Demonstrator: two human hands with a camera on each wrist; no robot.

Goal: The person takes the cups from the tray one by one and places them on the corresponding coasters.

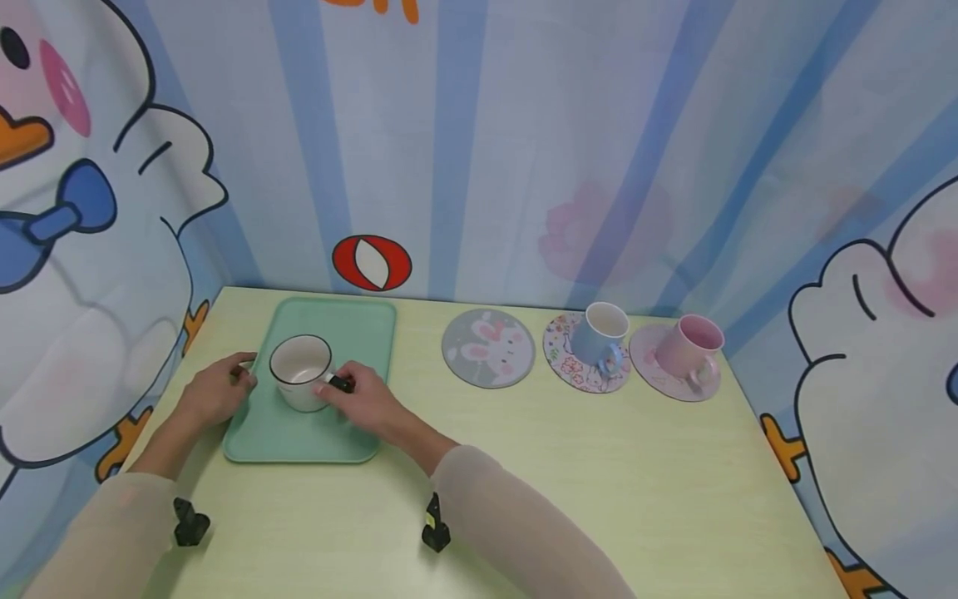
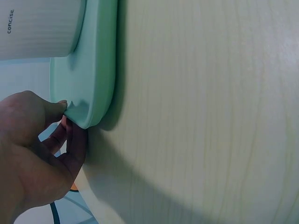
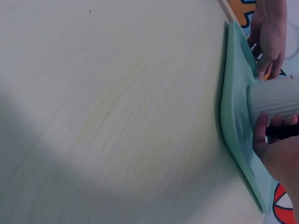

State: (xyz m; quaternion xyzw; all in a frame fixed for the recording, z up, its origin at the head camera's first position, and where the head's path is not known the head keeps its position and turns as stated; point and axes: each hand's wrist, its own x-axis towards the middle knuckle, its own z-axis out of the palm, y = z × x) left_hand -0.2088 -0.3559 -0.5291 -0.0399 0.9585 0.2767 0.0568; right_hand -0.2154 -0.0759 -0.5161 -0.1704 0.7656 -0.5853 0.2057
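A white mug [image 1: 301,374] with a dark rim and black handle stands upright on the green tray [image 1: 299,445] at the left of the table. My right hand [image 1: 368,401] holds the mug by its handle [image 3: 283,131], fingers curled round it. At the tray's left edge, my left hand [image 1: 217,389] pinches the rim; in the left wrist view the thumb lies on top and the fingers of that hand [image 2: 42,154] come from outside and below. Lettering reading "concise" shows on the mug's side [image 2: 37,30] there.
Right of the tray lies a grey round coaster [image 1: 488,349] with a rabbit print. Beyond it a blue mug [image 1: 591,337] stands on a flowered coaster [image 1: 557,349], then a pink mug [image 1: 683,349] on a pink coaster [image 1: 653,366]. A printed curtain [image 1: 494,150] hangs behind the table.
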